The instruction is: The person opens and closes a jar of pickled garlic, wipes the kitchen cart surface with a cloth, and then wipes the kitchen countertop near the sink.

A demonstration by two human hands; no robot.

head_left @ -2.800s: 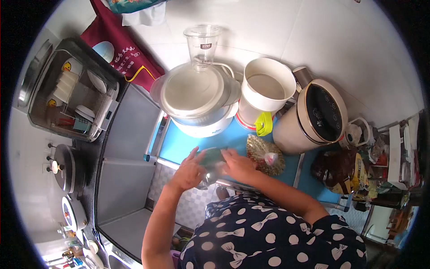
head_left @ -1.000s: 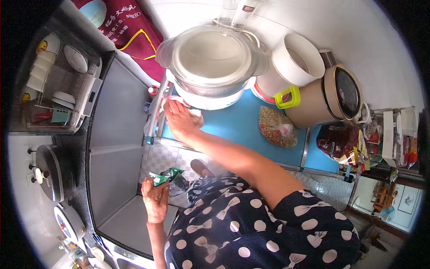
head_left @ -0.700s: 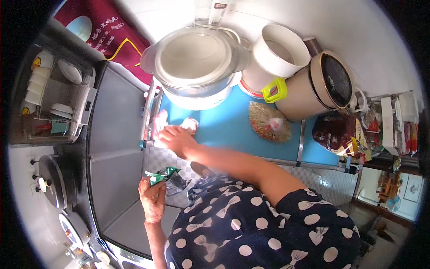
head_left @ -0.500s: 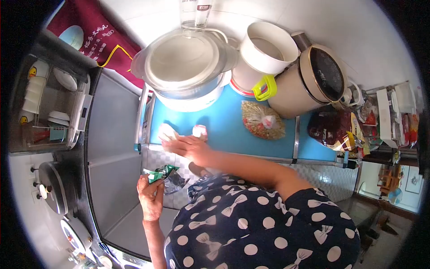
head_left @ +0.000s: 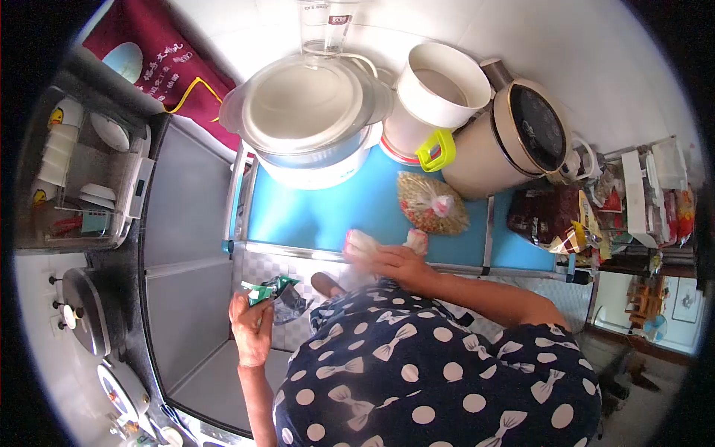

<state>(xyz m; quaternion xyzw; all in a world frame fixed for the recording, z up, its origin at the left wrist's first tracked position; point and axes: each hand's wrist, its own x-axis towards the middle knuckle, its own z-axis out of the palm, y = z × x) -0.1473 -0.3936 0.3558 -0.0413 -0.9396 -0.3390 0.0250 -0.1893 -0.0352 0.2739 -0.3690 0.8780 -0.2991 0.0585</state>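
Note:
My left hand [head_left: 252,328] is closed around a crumpled green and dark plastic packet [head_left: 287,296], raised over the gap beside the blue-topped table [head_left: 320,220]. At that table's front edge, my right hand [head_left: 398,267] presses on a white cloth with pink edging [head_left: 360,244]. Parts of the cloth stick out on both sides of the hand, and its middle is hidden under the fingers. Just beyond the right hand lies a tied clear bag of small grains or beans [head_left: 432,205].
A steamer pot with a clear lid [head_left: 305,104], a white container with a green handle [head_left: 447,82] and a beige cooker [head_left: 491,149] line the wall. A dark red package [head_left: 547,216] lies at the right. A grey-lidded bin or cabinet [head_left: 186,194] stands left.
My right hand has slid to the right along the front of the blue surface with the white cloth under it. My left hand has stayed in place with the packet.

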